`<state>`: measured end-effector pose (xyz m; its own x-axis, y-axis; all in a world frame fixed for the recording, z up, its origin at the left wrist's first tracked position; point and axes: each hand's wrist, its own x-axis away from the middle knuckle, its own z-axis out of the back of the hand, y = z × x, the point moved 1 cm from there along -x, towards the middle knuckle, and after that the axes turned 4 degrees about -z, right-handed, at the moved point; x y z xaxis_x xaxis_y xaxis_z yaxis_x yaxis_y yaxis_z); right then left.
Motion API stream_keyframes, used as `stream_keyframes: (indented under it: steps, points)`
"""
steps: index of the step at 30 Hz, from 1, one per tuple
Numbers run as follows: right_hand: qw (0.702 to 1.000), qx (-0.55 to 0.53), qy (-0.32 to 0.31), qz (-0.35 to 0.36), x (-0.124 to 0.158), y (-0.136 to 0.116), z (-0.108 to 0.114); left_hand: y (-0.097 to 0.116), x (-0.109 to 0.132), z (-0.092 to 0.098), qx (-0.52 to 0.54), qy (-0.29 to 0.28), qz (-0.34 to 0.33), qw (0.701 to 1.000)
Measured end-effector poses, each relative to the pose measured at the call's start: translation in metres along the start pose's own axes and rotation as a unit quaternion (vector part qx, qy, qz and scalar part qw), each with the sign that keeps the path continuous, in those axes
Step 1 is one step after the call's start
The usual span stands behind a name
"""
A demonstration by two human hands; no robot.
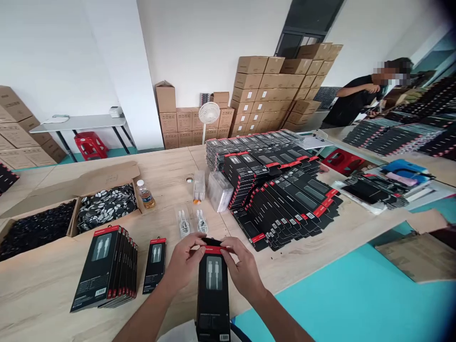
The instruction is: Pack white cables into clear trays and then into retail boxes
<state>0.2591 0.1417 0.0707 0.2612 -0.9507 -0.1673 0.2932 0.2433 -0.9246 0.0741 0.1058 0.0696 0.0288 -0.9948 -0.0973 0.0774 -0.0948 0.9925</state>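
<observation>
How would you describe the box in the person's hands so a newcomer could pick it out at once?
On the long pale wooden workbench, look at the near edge. There a black cable box with a red top band is gripped by the left hand and right hand; unlike the boxes lying nearby, it alone is held.

The one head-worn view looks forward and down from above the near edge of the wooden table point(285, 270), close over the left hand point(184, 262) and right hand point(244, 270) on a black cable box point(213, 294). Its wide, curved field reaches across the table to the stacked cardboard cartons point(267, 95) by the far white wall point(199, 47).
</observation>
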Motion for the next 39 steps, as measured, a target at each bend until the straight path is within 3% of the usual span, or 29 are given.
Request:
stream_keyframes:
  steps: [3, 8, 10, 13, 18, 22, 25, 30, 34, 36, 39]
  points:
    - [0.999, -0.015, -0.009, -0.030, 0.000, -0.013, 0.009, 0.018, -0.003, -0.003, 0.039, -0.004, 0.009, 0.999]
    - [0.980, -0.072, -0.101, -0.158, -0.013, -0.039, 0.027, 0.046, -0.012, -0.004, 0.016, -0.072, 0.080, 0.994]
    - [0.970, -0.082, -0.131, -0.188, -0.021, -0.044, 0.033, 0.055, -0.019, -0.004, 0.006, -0.108, 0.116, 0.987]
    - [0.951, -0.120, -0.178, -0.220, -0.033, -0.046, 0.038, 0.062, -0.027, -0.005, 0.020, -0.118, 0.146, 0.982]
    - [0.949, -0.148, -0.211, -0.183, -0.031, -0.042, 0.038, 0.050, -0.021, -0.001, -0.012, -0.082, 0.120, 0.989]
    - [0.935, -0.188, -0.235, -0.188, -0.011, -0.033, 0.034, 0.033, -0.001, 0.006, 0.046, -0.075, 0.101, 0.991]
    - [0.928, -0.198, -0.244, -0.201, -0.001, -0.021, 0.023, 0.021, 0.010, 0.004, 0.068, -0.038, 0.097, 0.992]
    - [0.957, -0.131, -0.164, -0.201, -0.020, 0.011, -0.019, -0.015, 0.012, 0.013, 0.047, 0.152, 0.065, 0.985]
    - [0.962, -0.075, -0.059, -0.257, -0.045, 0.058, -0.035, -0.069, 0.015, 0.061, -0.094, 0.291, 0.093, 0.948]
    - [0.924, -0.136, 0.016, -0.357, -0.048, 0.088, -0.025, -0.098, 0.017, 0.088, -0.165, 0.319, 0.125, 0.925]
    - [0.837, -0.258, 0.146, -0.460, -0.039, 0.128, 0.002, -0.129, 0.017, 0.112, -0.214, 0.320, 0.160, 0.909]
